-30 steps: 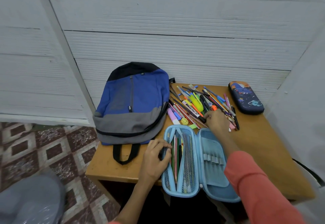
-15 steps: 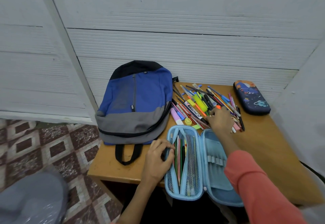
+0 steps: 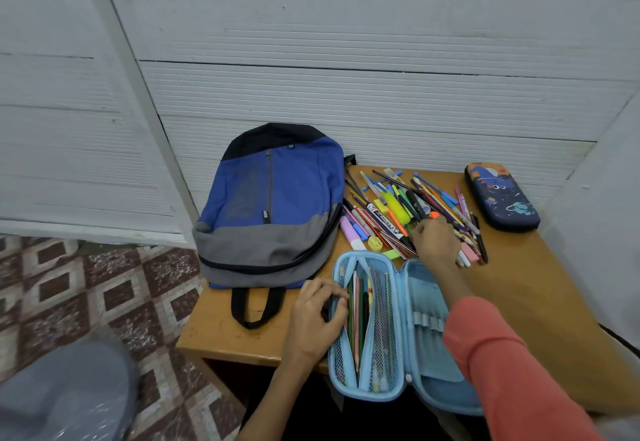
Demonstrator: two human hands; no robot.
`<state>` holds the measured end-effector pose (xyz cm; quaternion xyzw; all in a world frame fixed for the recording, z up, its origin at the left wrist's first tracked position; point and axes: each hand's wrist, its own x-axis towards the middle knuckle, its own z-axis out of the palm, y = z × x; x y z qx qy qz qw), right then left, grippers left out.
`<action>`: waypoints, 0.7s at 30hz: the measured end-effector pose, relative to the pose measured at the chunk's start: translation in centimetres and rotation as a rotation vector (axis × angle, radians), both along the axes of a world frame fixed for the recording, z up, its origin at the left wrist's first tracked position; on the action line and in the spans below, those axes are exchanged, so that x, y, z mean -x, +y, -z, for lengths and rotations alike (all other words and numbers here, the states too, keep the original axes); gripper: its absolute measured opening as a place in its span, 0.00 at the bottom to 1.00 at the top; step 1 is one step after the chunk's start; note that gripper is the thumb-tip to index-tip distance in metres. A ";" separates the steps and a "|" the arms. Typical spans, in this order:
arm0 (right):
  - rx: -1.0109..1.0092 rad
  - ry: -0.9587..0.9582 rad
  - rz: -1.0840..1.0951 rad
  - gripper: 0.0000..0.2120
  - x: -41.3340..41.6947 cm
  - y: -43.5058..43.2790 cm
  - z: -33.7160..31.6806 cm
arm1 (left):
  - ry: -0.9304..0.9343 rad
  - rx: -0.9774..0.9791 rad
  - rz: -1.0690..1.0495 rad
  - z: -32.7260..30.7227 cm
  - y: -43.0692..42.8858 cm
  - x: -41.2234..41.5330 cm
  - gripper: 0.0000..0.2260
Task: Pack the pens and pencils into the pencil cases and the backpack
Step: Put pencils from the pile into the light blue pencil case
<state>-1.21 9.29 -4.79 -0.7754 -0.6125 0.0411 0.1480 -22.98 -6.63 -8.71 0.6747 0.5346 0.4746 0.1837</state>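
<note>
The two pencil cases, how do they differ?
The light blue pencil case lies open with pencils inside; the dark blue pencil case is shut. The light blue one is plain, the dark one carries space cartoons. The left hand holds the light one, not the dark one. Both rest on the table.

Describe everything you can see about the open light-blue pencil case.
The case is light blue, seemingly a moulded, fabric-covered shell. It is unzipped and lies flat open like a book at the table's near edge, its near end seeming to overhang. The left half has mesh pockets holding pencils lengthwise. The right half has elastic loops that look empty. The left hand grips the left rim, and the right arm passes over the right half.
</note>
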 end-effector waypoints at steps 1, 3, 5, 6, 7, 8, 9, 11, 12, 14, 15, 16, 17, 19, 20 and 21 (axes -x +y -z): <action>0.008 0.008 0.008 0.10 0.0 0.0 0.0 | -0.002 0.002 0.002 0.0 0.0 0.0 0.05; 0.028 0.016 0.011 0.10 0.1 0.0 -0.1 | -0.003 0.003 0.004 0.1 0.0 0.0 0.05; 0.041 0.030 0.016 0.10 0.0 0.0 -0.3 | -0.007 -0.001 0.006 0.0 0.0 0.0 0.05; 0.042 0.056 0.017 0.11 0.0 0.0 -0.3 | -0.007 -0.001 0.006 0.0 0.0 0.0 0.05; 0.032 0.088 0.022 0.11 -0.1 0.0 -0.2 | -0.007 0.000 0.004 0.0 0.0 0.0 0.06; 0.014 0.129 0.034 0.11 -0.2 -0.1 -0.2 | -0.006 0.002 0.004 0.0 0.0 0.0 0.06; -0.022 0.177 0.049 0.12 -0.3 -0.2 -0.1 | -0.006 0.004 0.005 -0.1 -0.1 0.0 0.06; -0.136 0.292 0.092 0.11 -0.4 -0.4 -0.3 | -0.007 0.010 0.010 -0.1 -0.1 0.0 0.06; -0.196 0.355 0.107 0.08 -0.4 -0.7 -0.7 | -0.007 0.014 0.011 -0.1 -0.1 0.0 0.06; -0.313 0.476 0.096 0.03 -0.5 -1.0 -1.8 | -0.005 0.017 0.008 -0.1 0.0 0.0 0.06; -0.371 0.547 0.068 0.03 -0.4 -1.1 -2.4 | -0.003 0.017 0.007 -0.1 0.0 0.0 0.06; -0.426 0.632 0.039 0.04 -0.3 -1.2 -3.0 | 0.000 0.019 0.006 -0.1 -0.1 0.0 0.06; -0.479 0.722 0.013 0.03 -0.2 -1.1 -3.5 | 0.003 0.021 0.005 -0.1 -0.1 0.0 0.06; -0.555 0.877 -0.008 0.03 0.1 -1.3 -4.9 | 0.011 0.022 0.003 -0.2 -0.1 0.0 0.05; -0.593 0.913 -0.014 0.04 0.4 -1.3 -5.5 | 0.015 0.022 0.001 -0.2 -0.1 0.0 0.05; -0.625 0.936 -0.031 0.05 0.6 -1.4 -6.2 | 0.020 0.021 0.000 -0.2 -0.1 0.0 0.05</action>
